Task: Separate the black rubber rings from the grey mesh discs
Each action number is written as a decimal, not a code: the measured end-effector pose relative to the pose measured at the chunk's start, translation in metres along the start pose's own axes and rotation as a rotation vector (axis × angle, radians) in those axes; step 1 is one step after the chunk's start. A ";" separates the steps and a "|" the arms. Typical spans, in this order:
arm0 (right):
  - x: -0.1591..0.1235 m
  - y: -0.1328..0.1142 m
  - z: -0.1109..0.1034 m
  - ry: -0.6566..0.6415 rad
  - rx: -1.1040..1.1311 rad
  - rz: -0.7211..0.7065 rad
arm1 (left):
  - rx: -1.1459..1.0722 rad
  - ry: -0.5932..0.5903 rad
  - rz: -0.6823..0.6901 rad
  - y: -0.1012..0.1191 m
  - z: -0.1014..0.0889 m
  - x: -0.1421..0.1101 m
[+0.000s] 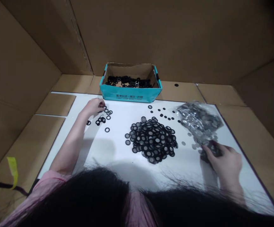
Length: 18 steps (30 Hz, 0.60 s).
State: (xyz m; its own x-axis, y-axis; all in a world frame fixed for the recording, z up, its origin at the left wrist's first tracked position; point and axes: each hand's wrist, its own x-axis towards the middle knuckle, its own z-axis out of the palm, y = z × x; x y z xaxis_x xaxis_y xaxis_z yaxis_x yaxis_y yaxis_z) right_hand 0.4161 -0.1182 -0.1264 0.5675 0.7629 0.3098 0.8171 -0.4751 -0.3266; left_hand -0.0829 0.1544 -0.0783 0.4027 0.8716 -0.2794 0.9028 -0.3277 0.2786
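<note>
My left hand (95, 106) is at the left of the white board with its fingertips pinched on a black ring. Loose black rings (108, 118) lie scattered beside and below it. At the right, my right hand (225, 160) has its thumb and fingers curled round some translucent grey discs (214, 148); its inner fingers are partly hidden. Just beyond it lies a clear plastic bag (199, 118) full of such discs, some spilling out toward the hand. Between my hands is a large heap of black rings with grey discs in their centres (153, 138).
A turquoise cardboard box (131, 94) holding black rings stands at the back of the white board (113, 151). Several small black discs (165, 117) lie between heap and bag, another black disc (176, 85) behind. Cardboard walls (162, 37) enclose the back and sides.
</note>
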 end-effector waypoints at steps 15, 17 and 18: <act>0.005 -0.033 -0.029 -0.036 0.285 0.203 | -0.192 0.135 -0.045 -0.001 -0.013 -0.008; 0.007 -0.033 -0.030 -0.023 0.270 0.204 | -0.219 0.189 -0.026 0.003 -0.015 -0.010; 0.009 -0.033 -0.029 -0.005 0.259 0.204 | -0.235 0.216 -0.016 0.005 -0.016 -0.011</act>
State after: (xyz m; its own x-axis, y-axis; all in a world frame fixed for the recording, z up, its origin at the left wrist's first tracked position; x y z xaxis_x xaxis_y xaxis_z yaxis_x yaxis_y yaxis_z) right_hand 0.3971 -0.1090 -0.0867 0.7155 0.6661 0.2105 0.6334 -0.4916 -0.5975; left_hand -0.0854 0.1487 -0.0588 0.3250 0.9413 -0.0909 0.8388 -0.2426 0.4874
